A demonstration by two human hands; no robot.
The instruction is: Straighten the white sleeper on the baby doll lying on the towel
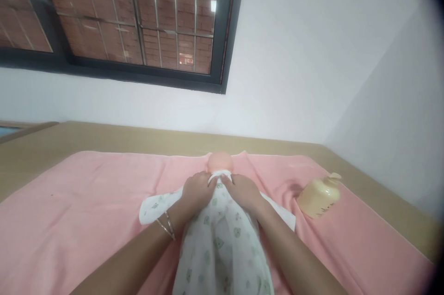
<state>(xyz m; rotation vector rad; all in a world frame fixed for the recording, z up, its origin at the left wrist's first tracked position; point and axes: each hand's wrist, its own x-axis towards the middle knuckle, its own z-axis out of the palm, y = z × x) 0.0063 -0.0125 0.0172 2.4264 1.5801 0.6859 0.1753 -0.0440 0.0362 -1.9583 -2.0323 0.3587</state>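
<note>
A baby doll (221, 162) lies on a pink blanket, its bald head pointing to the far side. Over its body spreads a white baby gown (217, 230) with small green prints, both sleeves stretched out sideways. My left hand (198, 192) grips the gown at the left of the collar, thumb on top. At the right of the collar my right hand (245, 192) holds the cloth the same way. The thumbs are close together just below the doll's head. The other fingers are mostly hidden under my hands, and the doll's limbs do not show.
The pink blanket (104, 207) covers most of a wooden surface (145, 137), with folds around the doll. To the right a pale yellow pump bottle (319, 197) lies tilted on the blanket. Behind are a white wall (294, 54) and a dark-framed barred window (138, 17).
</note>
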